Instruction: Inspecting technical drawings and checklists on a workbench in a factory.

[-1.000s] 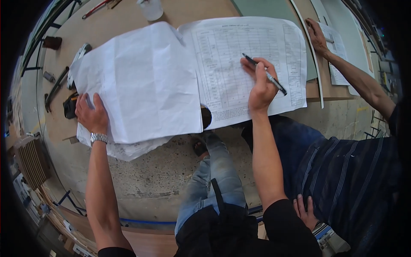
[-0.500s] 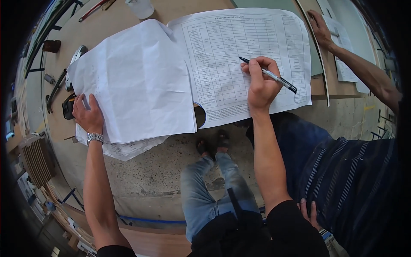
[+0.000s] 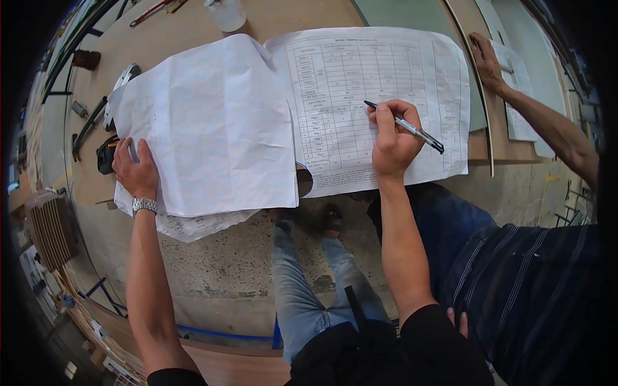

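Observation:
A large sheet with a printed table (image 3: 412, 74) lies on the right half of the bench. My right hand (image 3: 394, 138) is closed around a black and silver pen (image 3: 412, 128), held slantwise above the sheet; whether the tip touches the paper I cannot tell. A blank, creased page (image 3: 219, 128) covers the left half, with more sheets under it. My left hand (image 3: 136, 170), a metal-band watch at its wrist, rests flat with fingers apart on the blank page's left edge. A black tape measure (image 3: 107, 154) sits right beside those fingers.
A translucent container (image 3: 226, 14) stands at the far edge of the wooden bench (image 3: 174, 38). At the left are a dark cup (image 3: 86, 60) and a black-handled tool (image 3: 87, 128). On the right, a co-worker's hand (image 3: 488, 63) rests on a board beside other papers (image 3: 520, 119).
The whole view has shifted, so the bench and papers sit slightly lower. My right hand with the pen stays over the table sheet; my left hand keeps its place on the page.

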A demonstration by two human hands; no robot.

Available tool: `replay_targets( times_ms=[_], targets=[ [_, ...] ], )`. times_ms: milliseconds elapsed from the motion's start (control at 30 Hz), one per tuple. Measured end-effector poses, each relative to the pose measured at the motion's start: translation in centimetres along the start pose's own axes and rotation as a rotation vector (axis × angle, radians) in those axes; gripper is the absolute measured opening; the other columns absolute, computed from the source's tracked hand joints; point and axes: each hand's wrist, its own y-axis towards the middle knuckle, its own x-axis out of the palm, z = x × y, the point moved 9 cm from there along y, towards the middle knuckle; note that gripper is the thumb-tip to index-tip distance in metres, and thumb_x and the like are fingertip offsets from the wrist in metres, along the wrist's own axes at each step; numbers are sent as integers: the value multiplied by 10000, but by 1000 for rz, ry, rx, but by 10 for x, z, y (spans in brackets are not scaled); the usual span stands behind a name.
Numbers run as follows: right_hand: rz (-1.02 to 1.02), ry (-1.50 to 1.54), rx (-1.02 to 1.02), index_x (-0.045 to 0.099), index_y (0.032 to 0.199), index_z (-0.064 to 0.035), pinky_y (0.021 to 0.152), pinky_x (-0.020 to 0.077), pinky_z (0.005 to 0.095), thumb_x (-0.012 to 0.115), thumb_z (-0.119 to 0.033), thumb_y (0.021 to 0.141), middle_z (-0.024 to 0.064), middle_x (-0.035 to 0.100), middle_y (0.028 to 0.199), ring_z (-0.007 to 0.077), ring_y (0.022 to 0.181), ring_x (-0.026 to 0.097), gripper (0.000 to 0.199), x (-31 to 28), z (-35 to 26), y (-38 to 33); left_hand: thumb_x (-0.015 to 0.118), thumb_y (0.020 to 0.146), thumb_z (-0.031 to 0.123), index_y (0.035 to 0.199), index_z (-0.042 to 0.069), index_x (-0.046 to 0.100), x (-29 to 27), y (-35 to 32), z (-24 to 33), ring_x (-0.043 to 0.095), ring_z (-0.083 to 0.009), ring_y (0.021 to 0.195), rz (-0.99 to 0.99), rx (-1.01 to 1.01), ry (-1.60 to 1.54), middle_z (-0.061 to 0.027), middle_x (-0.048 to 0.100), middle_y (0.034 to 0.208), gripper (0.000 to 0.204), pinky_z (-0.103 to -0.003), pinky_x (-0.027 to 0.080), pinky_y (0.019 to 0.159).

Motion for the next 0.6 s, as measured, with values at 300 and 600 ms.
replay_targets(
  times_ms=[300,600],
  targets=[
    [18,31,16,586,950,39,770,546,293,629,-26,919,115,663,789,177,755,663,84,0,1,0,673,911,317,1182,67,666,-1,1,0,557,-338,1207,13,40,-33,-109,635,1308,369,-439,434,1028],
    [89,73,7,582,933,39,762,542,309,614,-28,910,114,653,760,178,725,648,77,-8,-4,-3,674,911,309,1181,66,668,-1,2,1,560,-341,1198,0,36,-27,-113,637,1305,363,-434,434,1030]
  ],
)
